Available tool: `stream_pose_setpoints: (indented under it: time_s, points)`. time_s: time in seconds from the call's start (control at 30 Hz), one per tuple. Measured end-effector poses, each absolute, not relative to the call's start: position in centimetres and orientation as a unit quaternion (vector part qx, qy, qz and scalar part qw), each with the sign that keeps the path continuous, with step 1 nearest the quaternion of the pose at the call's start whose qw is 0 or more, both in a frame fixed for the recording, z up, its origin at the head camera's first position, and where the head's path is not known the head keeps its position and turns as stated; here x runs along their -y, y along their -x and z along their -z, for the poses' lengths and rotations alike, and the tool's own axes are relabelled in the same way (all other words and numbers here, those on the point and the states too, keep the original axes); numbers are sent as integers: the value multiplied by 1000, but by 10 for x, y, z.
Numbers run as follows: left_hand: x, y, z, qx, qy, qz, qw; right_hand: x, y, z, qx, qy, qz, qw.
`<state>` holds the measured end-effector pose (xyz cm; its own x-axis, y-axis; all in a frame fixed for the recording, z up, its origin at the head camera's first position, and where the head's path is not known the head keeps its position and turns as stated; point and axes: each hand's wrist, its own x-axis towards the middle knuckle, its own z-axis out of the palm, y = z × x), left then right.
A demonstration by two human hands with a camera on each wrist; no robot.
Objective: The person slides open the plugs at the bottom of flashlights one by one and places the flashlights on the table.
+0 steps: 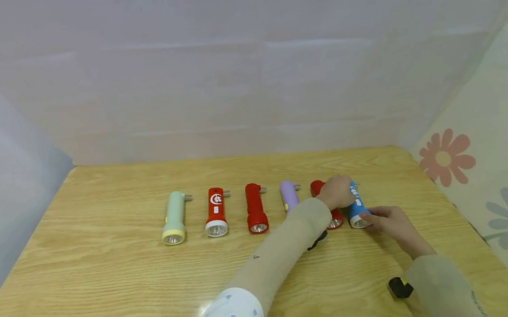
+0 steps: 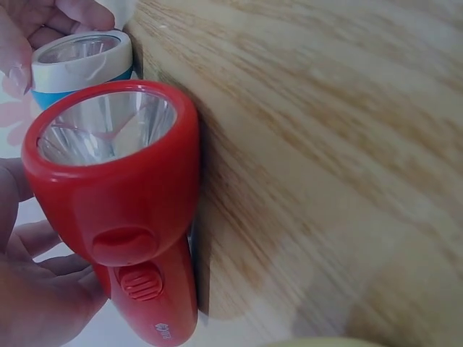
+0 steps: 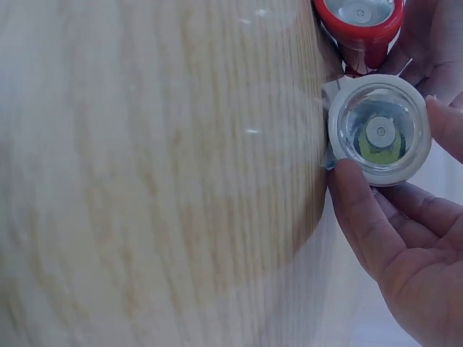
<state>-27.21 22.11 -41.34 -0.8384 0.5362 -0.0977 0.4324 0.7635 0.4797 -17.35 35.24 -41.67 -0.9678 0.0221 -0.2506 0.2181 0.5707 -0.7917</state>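
A blue flashlight point(image 1: 357, 207) with a white head lies at the right end of a row on the table. My right hand point(image 1: 396, 225) pinches its white head point(image 3: 338, 134) between thumb and fingers. My left hand point(image 1: 336, 191) reaches across a red flashlight point(image 2: 145, 210), with its curled fingers at the blue flashlight's upper side; the fingertips are partly hidden. That red flashlight lies just left of the blue one, partly covered by the left hand and forearm. Left of it, a purple flashlight point(image 1: 289, 194) is partly behind the left forearm.
Farther left lie a plain dark red flashlight point(image 1: 255, 207), a red one with a white head point(image 1: 215, 211) and a pale green one point(image 1: 175, 217). They rest on a wooden table point(image 1: 106, 290). A black object point(image 1: 400, 288) sits by the right wrist. Fabric walls enclose the table.
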Motion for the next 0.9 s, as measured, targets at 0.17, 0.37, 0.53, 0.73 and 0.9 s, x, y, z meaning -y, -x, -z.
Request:
stream_pose_setpoints:
  time_s: [0.17,0.37,0.53,0.73,0.9]
  points:
    - [-223,273,415,-935,-259,-207,130,-353,174,417,-881,-77,455,105]
    - [-223,271,412,-937,-255,-190,143,-352,175,415,-882,-77,453,103]
    - [-218,266,406,-927,-275,-218,133,-353,171,413,-886,-74,445,110]
    - [-197,259,393,-902,-309,-291,81,-354,169,411,-906,-68,406,98]
    - [-176,251,382,-882,-322,-340,46,-348,169,408,-939,-65,337,2]
